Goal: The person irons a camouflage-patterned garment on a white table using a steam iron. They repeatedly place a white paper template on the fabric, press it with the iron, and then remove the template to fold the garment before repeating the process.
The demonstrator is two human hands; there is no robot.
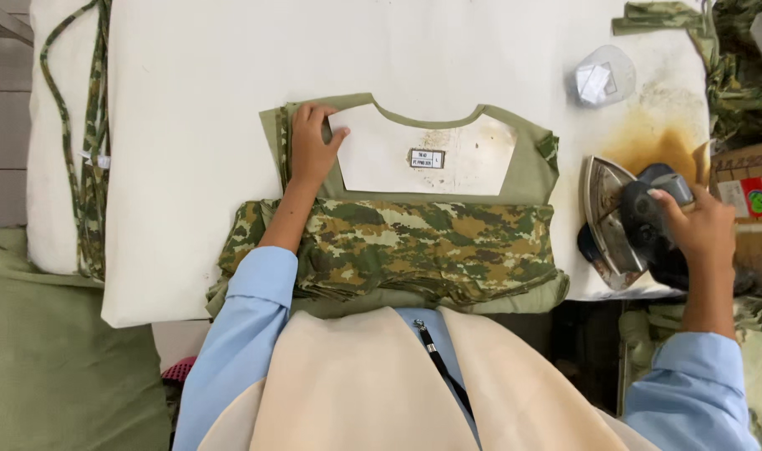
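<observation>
An olive-green garment piece [527,171] lies on the white ironing board [189,150], with a white card template [431,154] laid over its neckline. A folded camouflage cloth [423,246] covers its lower part. My left hand [311,146] presses flat on the left edge of the template and the green cloth, fingers spread. My right hand [698,221] grips the dark handle of an electric iron [619,217] that rests tipped on its side at the board's right edge, its metal soleplate facing left.
A clear plastic cup [602,77] with paper in it stands at the back right, beside a brown scorch stain [657,138]. Camouflage strips [84,142] hang at the left. More camouflage fabric [736,67] and a cardboard box [753,196] sit at the right.
</observation>
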